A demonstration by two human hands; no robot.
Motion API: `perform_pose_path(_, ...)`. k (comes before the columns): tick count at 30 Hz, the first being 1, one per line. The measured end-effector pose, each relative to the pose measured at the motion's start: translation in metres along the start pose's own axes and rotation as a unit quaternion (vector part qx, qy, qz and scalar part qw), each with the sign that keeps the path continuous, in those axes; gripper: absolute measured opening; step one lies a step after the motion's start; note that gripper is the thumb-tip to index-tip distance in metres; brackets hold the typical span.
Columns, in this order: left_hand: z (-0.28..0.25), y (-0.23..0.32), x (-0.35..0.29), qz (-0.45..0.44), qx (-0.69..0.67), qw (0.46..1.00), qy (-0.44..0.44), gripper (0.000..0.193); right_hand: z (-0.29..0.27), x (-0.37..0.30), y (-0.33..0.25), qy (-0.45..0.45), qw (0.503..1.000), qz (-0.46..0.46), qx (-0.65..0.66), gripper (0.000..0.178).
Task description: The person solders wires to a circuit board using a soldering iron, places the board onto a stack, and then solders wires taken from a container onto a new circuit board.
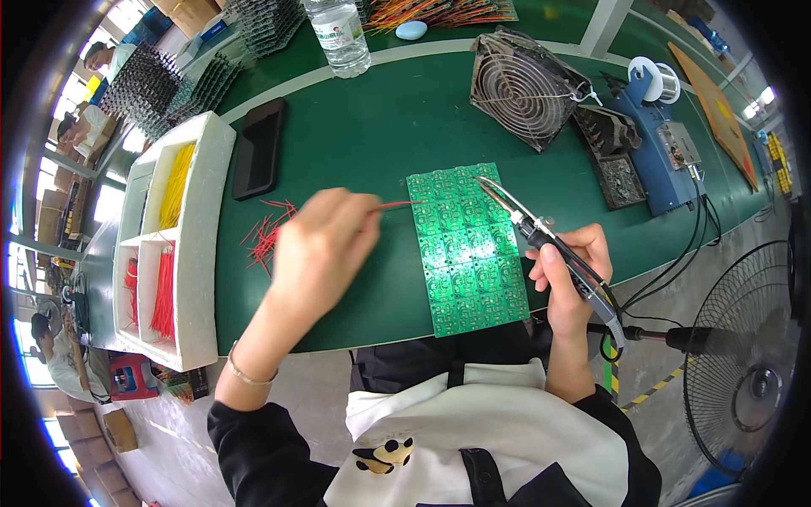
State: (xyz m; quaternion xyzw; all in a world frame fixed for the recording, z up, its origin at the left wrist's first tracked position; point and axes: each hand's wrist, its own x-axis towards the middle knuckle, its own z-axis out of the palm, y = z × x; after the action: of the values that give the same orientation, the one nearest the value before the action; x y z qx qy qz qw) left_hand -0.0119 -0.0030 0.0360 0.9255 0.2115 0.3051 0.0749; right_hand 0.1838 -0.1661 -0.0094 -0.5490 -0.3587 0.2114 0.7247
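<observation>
A green circuit board panel (469, 253), divided into several small repeated boards, lies on the green table in front of me. Pinched in my left hand (325, 241) is a short red wire (395, 204), whose far end reaches the panel's upper left edge. My right hand (570, 275) is closed around a soldering iron (549, 241) with a thin guide tube along it. The iron's tip points to the panel's upper right part; whether it touches cannot be told. Loose red wires (267, 237) lie in a small heap just left of my left hand.
A white foam box (198, 287) with yellow and red wires stands at the left, beside a black phone (258, 148). At the back are a water bottle (340, 38) and a square fan (519, 89). A blue solder feeder (655, 144) stands right. A floor fan (748, 372) is nearby.
</observation>
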Motion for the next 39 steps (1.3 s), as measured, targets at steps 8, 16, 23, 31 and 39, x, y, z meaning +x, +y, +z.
perform_pose_path(8,0.051,-0.006,0.005,0.094,-0.004,0.995,-0.012,0.015,0.007,0.001,0.001,-0.015,0.999,0.031,-0.013,0.017)
perform_pose_path(16,0.056,-0.008,0.004,0.109,0.021,0.994,0.004,0.021,0.009,0.001,0.000,-0.038,0.998,0.038,-0.032,0.017)
perform_pose_path(23,0.056,-0.010,0.008,0.116,0.000,0.993,0.019,0.024,0.011,0.001,-0.001,-0.045,0.997,0.048,-0.035,0.017)
perform_pose_path(31,0.056,-0.009,0.007,0.097,-0.029,0.995,0.021,0.023,0.010,0.001,0.003,-0.059,0.997,0.032,-0.046,0.016)
perform_pose_path(39,0.056,-0.010,0.007,0.102,-0.033,0.994,0.018,0.024,0.009,0.000,0.004,-0.067,0.997,0.020,-0.044,0.016)
